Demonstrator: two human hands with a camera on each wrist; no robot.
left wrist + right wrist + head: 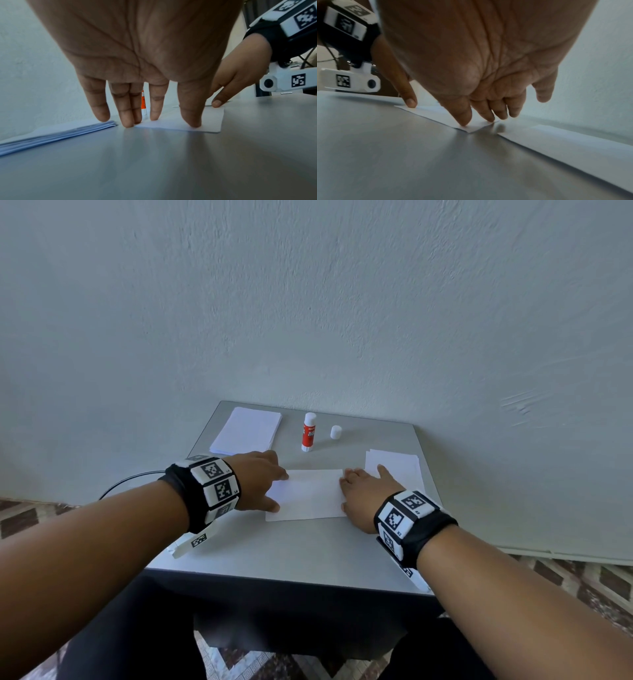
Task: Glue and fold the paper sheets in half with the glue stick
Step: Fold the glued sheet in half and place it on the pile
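Observation:
A white paper sheet (308, 496) lies flat in the middle of the grey table (291, 553). My left hand (263, 484) presses its left edge with straight fingertips (192, 121). My right hand (359, 494) presses its right edge, fingertips (464, 120) down on the sheet's corner (469, 128). A red and white glue stick (309, 431) stands upright and uncapped behind the sheet, its white cap (336, 432) beside it. Neither hand holds anything.
A stack of unfolded white sheets (246, 430) sits at the table's back left, its edge (56, 134) near my left fingers. A smaller paper pile (394, 467) lies at the right, behind my right hand. A wall stands close behind. A black cable (130, 481) hangs at the left.

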